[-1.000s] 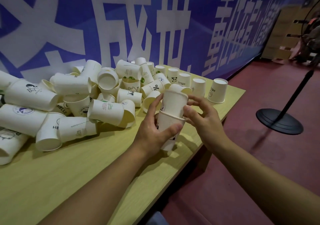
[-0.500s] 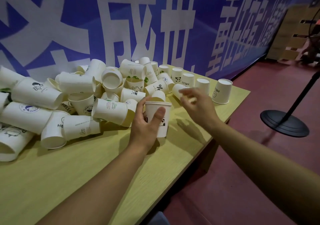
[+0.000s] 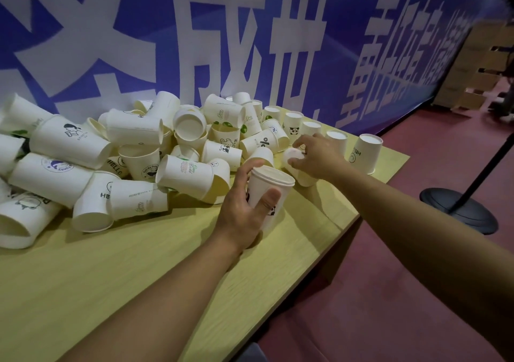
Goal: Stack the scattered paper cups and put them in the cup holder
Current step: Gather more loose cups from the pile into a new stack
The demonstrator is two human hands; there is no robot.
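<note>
My left hand [image 3: 244, 217] is shut on a short stack of nested white paper cups [image 3: 268, 187], held upright just above the wooden table [image 3: 139, 264]. Beyond it, my right hand [image 3: 317, 153] closes its fingers around a lying white cup [image 3: 299, 168] at the near edge of the pile. A big heap of scattered paper cups [image 3: 133, 155], mostly tipped on their sides, covers the table's left and back. Several cups stand upside down in a row at the far right, the last one a "HELLO" cup [image 3: 365, 153]. No cup holder is in view.
A blue banner with large white characters [image 3: 250, 41] hangs right behind the table. The table's right edge drops to a red floor [image 3: 403, 292]. A black stanchion base and pole [image 3: 461, 208] stand on the floor at right. Cardboard boxes [image 3: 472, 69] are stacked far right.
One cup was pushed into the stack a second ago. My right hand then let go and reached forward to the lying cup near the pile. My left hand kept the stack.
</note>
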